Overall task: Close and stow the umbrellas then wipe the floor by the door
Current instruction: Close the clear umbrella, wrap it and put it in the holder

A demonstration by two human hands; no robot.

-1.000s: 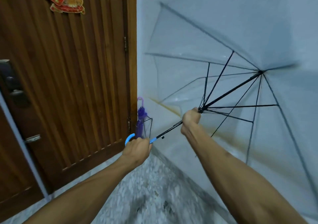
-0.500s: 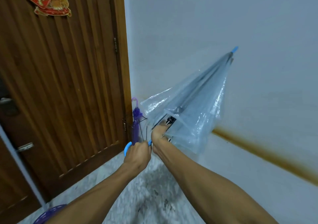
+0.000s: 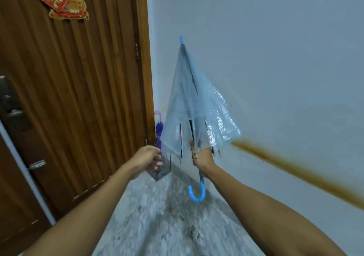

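Note:
My right hand [image 3: 201,157] grips the shaft of the clear blue umbrella [image 3: 194,106] just under its folded canopy. The umbrella is upright with its blue tip up near the wall, and its blue hook handle [image 3: 197,192] hangs below my wrist. A purple umbrella [image 3: 159,131] stands folded in the corner between door and wall, handle up. My left hand [image 3: 146,160] is closed around its canopy, beside the edge of the clear one.
The brown slatted wooden door [image 3: 78,98] fills the left, with a red ornament [image 3: 63,1] near its top and a dark lock at the left edge. A pale wall [image 3: 275,58] with a brown stain [image 3: 295,171] runs on the right. The speckled floor [image 3: 167,220] below has dark marks.
The clear umbrella went from spread open to folded, then swung upright. My left hand let go of the blue handle and moved to the purple umbrella.

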